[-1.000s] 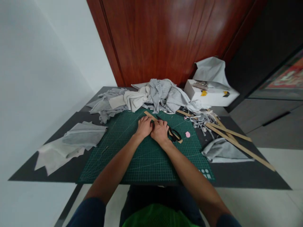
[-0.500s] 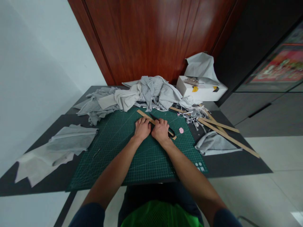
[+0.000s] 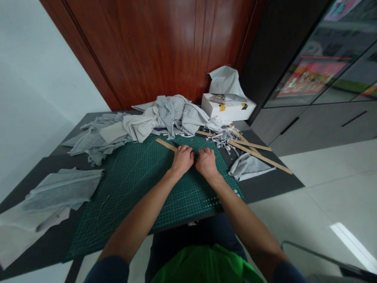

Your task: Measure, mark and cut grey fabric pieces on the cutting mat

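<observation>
On the gridded green cutting mat, nearest the viewer, the left hand and right hand lie knuckles-up side by side, pressing on a flat pale wooden ruler whose free end runs out leftward; whether either grip is closed round anything I cannot tell, the fingers being curled under. Left of the mat lies a smooth folded grey cloth, and right of it a small grey scrap beside long wooden strips on the dark worktop. Beyond the mat's far edge a crumpled heap of grey fabric blocks the way to the wall, and right of the heap sits a white rectangular box with small items on its top.
</observation>
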